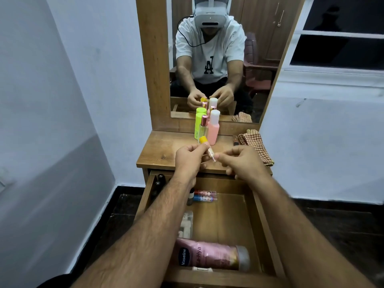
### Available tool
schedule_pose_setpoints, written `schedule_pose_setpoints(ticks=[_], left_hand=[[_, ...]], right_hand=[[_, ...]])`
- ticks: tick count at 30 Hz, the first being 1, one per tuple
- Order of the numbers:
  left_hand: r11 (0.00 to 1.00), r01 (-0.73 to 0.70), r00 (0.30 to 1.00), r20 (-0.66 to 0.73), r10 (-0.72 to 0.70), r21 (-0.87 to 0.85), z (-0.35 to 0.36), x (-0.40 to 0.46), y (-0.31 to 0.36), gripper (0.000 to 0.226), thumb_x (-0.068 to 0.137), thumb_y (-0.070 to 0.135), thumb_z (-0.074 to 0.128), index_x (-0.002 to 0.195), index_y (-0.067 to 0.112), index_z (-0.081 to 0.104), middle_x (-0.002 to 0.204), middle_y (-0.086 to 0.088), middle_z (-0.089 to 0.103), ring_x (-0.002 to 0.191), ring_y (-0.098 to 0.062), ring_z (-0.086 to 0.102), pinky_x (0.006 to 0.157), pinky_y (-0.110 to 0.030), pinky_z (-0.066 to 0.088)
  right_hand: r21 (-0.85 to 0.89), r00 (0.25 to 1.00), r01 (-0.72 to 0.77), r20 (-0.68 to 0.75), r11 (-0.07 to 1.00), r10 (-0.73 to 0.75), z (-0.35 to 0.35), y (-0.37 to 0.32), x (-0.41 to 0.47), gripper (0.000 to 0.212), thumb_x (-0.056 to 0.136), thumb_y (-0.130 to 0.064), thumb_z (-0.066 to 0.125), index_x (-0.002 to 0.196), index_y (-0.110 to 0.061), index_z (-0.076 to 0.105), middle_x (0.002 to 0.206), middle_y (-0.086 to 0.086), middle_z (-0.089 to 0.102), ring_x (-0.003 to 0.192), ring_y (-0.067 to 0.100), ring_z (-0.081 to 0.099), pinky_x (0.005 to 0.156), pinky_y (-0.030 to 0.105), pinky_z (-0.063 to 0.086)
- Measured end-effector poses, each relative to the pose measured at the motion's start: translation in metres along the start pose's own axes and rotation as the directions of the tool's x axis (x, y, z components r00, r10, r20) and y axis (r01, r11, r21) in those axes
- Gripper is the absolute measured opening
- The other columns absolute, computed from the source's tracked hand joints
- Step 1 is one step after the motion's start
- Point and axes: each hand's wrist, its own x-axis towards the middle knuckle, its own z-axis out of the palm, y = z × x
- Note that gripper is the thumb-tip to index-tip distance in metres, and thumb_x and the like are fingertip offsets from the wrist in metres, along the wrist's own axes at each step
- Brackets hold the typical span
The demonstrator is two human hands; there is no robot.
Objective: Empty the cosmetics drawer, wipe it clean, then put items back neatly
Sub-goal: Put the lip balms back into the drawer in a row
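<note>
Currently, a small clear tube with a yellow cap (207, 149) is being pinched at both ends by the left hand (188, 161) and right hand (242, 161) above the wooden dresser top (166, 150), at twelve o'clock from the open wooden drawer (224, 217), where a pink Vaseline lotion bottle (209, 257) is lying at six o'clock.

On the dresser top (166, 150), 3 upright bottles (213, 129) and 1 checked cloth (256, 145) are counted; below it, in the drawer (264, 225), 1 pink lotion bottle (209, 256) and 2 lip balms (205, 196).
</note>
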Motion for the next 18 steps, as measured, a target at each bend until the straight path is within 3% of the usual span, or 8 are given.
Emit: schedule_pose_setpoints(ticks=[2, 4, 7, 11, 15, 18], left_hand=[[0.999, -0.008, 1.000, -0.017, 0.007, -0.046, -0.005, 0.002, -0.001, 0.014, 0.089, 0.021, 0.073, 0.082, 0.012, 0.064, 0.079, -0.005, 0.071, 0.066, -0.009, 0.065, 0.050, -0.018, 0.049], [0.997, -0.003, 1.000, -0.023, 0.002, -0.071, -0.010, 0.003, -0.004, 0.016, 0.089, 0.019, 0.072, 0.078, 0.013, 0.062, 0.074, -0.004, 0.069, 0.063, -0.009, 0.064, 0.050, -0.018, 0.048], [0.997, -0.001, 1.000, -0.008, 0.001, -0.081, -0.012, 0.004, -0.008, 0.014, 0.089, 0.018, 0.072, 0.080, 0.012, 0.064, 0.076, -0.004, 0.070, 0.068, -0.010, 0.065, 0.052, -0.020, 0.048], [0.997, -0.017, 0.999, 0.031, 0.019, -0.073, -0.017, 0.007, -0.011, 0.009, 0.089, 0.018, 0.072, 0.084, 0.012, 0.067, 0.084, -0.007, 0.074, 0.079, -0.015, 0.069, 0.054, -0.020, 0.049], [0.998, -0.011, 0.998, 0.054, 0.014, -0.055, -0.021, 0.006, -0.012, 0.007, 0.089, 0.018, 0.072, 0.088, 0.012, 0.069, 0.092, -0.010, 0.076, 0.083, -0.015, 0.070, 0.058, -0.020, 0.051], [0.998, -0.018, 0.998, 0.059, 0.021, -0.052, -0.023, 0.001, -0.012, 0.009, 0.090, 0.017, 0.071, 0.093, 0.009, 0.069, 0.093, -0.011, 0.075, 0.082, -0.014, 0.071, 0.058, -0.018, 0.053]], right_hand=[[-0.032, 0.999, -0.025, -0.035, 0.999, 0.024, -0.007, 0.000, 0.017, 0.018, 0.091, -0.029, 0.071, 0.086, -0.012, 0.073, 0.072, 0.007, 0.071, 0.056, 0.015, 0.065, 0.049, 0.029, 0.053], [-0.237, 0.981, -0.069, -0.191, 0.969, 0.023, -0.011, 0.004, 0.042, 0.021, 0.093, -0.029, 0.067, 0.082, -0.012, 0.074, 0.070, 0.005, 0.070, 0.062, 0.020, 0.068, 0.061, 0.037, 0.060], [-0.445, 0.947, -0.168, -0.320, 0.880, 0.019, -0.010, 0.012, 0.072, 0.026, 0.089, -0.034, 0.071, 0.084, -0.009, 0.075, 0.082, 0.009, 0.073, 0.077, 0.026, 0.068, 0.074, 0.041, 0.059], [-0.593, 0.931, -0.264, -0.363, 0.761, 0.039, -0.001, 0.017, 0.090, 0.031, 0.091, -0.035, 0.070, 0.094, -0.005, 0.073, 0.086, 0.008, 0.065, 0.076, 0.023, 0.055, 0.063, 0.031, 0.043], [-0.696, 0.920, -0.305, -0.392, 0.651, 0.012, 0.009, 0.017, 0.096, 0.017, 0.095, -0.017, 0.064, 0.106, -0.006, 0.072, 0.105, 0.013, 0.069, 0.089, 0.027, 0.062, 0.064, 0.031, 0.046], [-0.679, 0.919, -0.291, -0.394, 0.674, 0.000, 0.010, 0.020, 0.093, 0.017, 0.094, -0.021, 0.065, 0.102, -0.009, 0.073, 0.098, 0.010, 0.070, 0.089, 0.028, 0.064, 0.065, 0.032, 0.051]])
